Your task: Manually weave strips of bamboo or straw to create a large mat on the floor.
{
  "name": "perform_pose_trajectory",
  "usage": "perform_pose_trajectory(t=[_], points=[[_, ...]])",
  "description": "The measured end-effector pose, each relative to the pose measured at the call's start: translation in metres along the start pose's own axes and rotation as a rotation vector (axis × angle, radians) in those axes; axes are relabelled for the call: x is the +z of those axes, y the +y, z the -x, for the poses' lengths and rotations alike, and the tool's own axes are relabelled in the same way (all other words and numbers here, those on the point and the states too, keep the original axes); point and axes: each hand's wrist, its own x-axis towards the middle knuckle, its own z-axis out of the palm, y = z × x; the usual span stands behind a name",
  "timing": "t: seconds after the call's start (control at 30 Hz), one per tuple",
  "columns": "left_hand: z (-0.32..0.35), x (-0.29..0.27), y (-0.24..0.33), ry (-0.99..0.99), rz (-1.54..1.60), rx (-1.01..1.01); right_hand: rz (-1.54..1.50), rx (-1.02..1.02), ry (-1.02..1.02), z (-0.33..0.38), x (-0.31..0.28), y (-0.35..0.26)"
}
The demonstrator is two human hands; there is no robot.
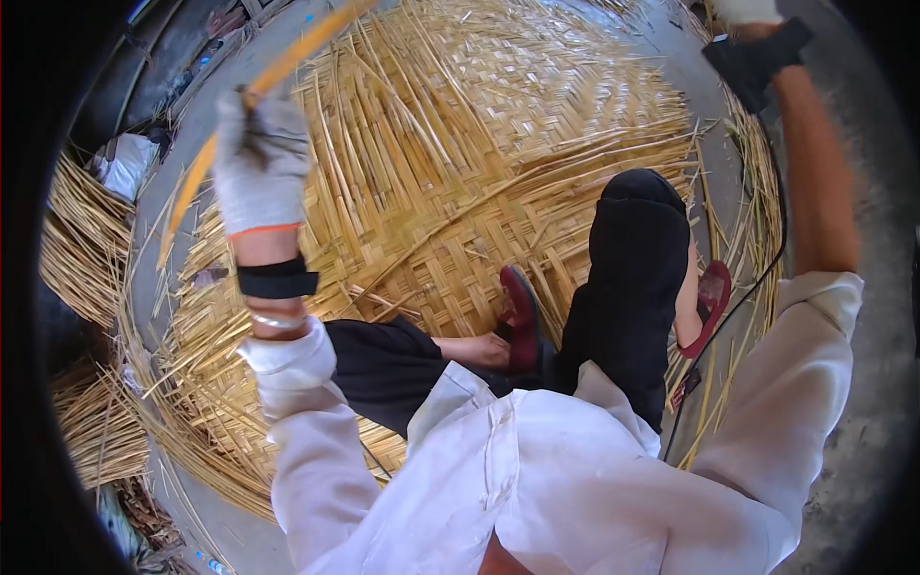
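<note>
My left hand (261, 158), in a white knitted glove with an orange cuff edge, is closed round a long flat yellow-orange reed strip (309, 43). The strip slants from the upper middle down to the left, above a large woven reed mat (556, 72). At the upper right rim is my right hand (749, 10), gloved in white; its fingers are cut off by the picture's edge. Black bands circle both wrists. Long loose-ended strips (383, 134) fan out of the mat's weave between my hands.
Bundles of reeds (88, 240) lie at the left, near a white plastic bag (126, 163). More loose reeds (757, 182) edge the mat at the right, beside a dark cable (781, 220). My red shoes (522, 321) and bent legs are over the mat.
</note>
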Motion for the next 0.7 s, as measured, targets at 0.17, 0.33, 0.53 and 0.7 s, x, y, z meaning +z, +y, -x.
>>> perform_pose_trajectory(t=[0.17,0.33,0.53,0.7], points=[[0.004,-0.047,-0.097,0.295,0.116,-0.104,-0.147,-0.234,-0.238,0.096,0.077,-0.004],[0.042,-0.065,-0.167,0.579,0.127,-0.090,-0.889,-0.120,-0.848,0.097,0.094,-0.138],[0.062,-0.048,-0.161,0.687,-0.300,0.108,-1.477,-0.579,-0.732,0.104,0.092,-0.275],[0.073,-0.049,-0.147,0.700,-0.640,0.280,-1.282,-0.248,-1.032,0.090,0.069,-0.292]])
